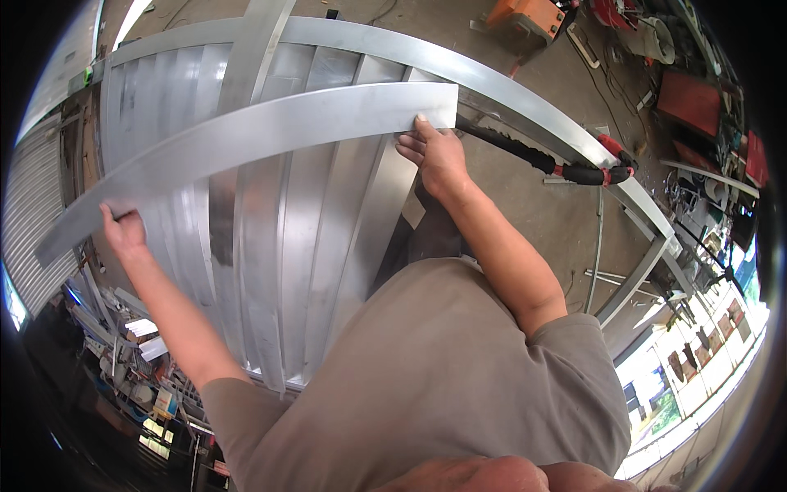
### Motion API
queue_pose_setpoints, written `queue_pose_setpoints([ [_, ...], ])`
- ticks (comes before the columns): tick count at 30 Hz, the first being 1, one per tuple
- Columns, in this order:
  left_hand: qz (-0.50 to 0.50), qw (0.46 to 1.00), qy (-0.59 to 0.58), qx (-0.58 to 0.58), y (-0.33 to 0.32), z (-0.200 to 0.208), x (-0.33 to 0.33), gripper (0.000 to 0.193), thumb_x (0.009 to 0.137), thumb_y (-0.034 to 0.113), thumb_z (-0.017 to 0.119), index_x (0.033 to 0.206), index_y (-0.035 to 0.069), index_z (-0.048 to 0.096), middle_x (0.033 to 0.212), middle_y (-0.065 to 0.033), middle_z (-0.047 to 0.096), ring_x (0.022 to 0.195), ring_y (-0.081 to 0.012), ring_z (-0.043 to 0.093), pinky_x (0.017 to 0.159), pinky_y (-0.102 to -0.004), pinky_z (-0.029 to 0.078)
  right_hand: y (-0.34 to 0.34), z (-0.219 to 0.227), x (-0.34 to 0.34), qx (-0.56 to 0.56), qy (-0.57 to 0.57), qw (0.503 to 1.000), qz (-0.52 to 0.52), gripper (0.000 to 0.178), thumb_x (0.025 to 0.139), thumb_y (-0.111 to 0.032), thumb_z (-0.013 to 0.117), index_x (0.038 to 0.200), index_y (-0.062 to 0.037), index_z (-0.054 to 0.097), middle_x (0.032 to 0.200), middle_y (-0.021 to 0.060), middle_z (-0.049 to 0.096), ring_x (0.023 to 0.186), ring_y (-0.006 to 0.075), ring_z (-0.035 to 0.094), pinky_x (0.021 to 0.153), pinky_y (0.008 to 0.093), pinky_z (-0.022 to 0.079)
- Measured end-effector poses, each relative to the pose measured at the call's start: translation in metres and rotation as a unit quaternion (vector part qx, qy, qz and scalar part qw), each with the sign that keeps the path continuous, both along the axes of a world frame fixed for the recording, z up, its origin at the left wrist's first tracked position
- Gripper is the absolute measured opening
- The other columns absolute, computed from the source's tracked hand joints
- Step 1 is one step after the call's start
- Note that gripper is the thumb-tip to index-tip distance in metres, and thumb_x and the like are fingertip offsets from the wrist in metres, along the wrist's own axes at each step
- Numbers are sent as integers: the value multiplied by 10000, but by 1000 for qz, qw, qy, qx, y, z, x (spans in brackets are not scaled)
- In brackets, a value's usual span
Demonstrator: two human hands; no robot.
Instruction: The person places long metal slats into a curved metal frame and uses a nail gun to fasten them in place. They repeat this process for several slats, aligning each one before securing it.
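A long, flat silver metal slat (270, 127) is held up across my front, bowed by the lens. My right hand (438, 156) grips its lower edge close to the squared right end, thumb on the near face. Toward the other end my left hand (125, 232) grips the slat from below, its fingers partly hidden behind the metal. Beneath the slat lies a large metal panel (307, 246) made of several parallel silver slats inside a frame (393, 45). A flat metal bar (254, 61) crosses the panel's far side.
A black sleeved cable with a red-tipped torch (602, 172) rests over the frame on the right. An orange machine (525, 18) stands on the floor beyond. Red metal boxes (689, 107) sit far right. Cluttered tools and parts (152, 381) lie at lower left.
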State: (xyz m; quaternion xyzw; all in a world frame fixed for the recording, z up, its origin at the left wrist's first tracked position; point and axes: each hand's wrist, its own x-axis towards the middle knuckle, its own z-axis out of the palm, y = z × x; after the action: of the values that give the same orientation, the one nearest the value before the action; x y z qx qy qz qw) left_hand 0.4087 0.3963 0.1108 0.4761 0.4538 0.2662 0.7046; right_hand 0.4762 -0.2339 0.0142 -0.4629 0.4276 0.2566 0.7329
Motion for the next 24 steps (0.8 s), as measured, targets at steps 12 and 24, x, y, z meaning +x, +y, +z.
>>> queue_pose_setpoints([
  [12,-31,999,22,-5,27,-2,45,409,1089,332,555,1358,24,577,1347,-137,647,1229,-302,611,1119,-493,468,7,6,3,11,24,999,-30,324,1054,-240,628,1175,41,522,1044,131,624,903,221,681,848,382,648],
  [24,187,978,-27,-88,-186,-26,-267,506,1087,334,550,1433,-31,495,1481,-150,553,1344,-300,537,1202,-450,383,-60,-8,0,-29,-9,984,177,377,1021,-293,688,1210,4,552,1057,90,651,849,161,668,760,310,625],
])
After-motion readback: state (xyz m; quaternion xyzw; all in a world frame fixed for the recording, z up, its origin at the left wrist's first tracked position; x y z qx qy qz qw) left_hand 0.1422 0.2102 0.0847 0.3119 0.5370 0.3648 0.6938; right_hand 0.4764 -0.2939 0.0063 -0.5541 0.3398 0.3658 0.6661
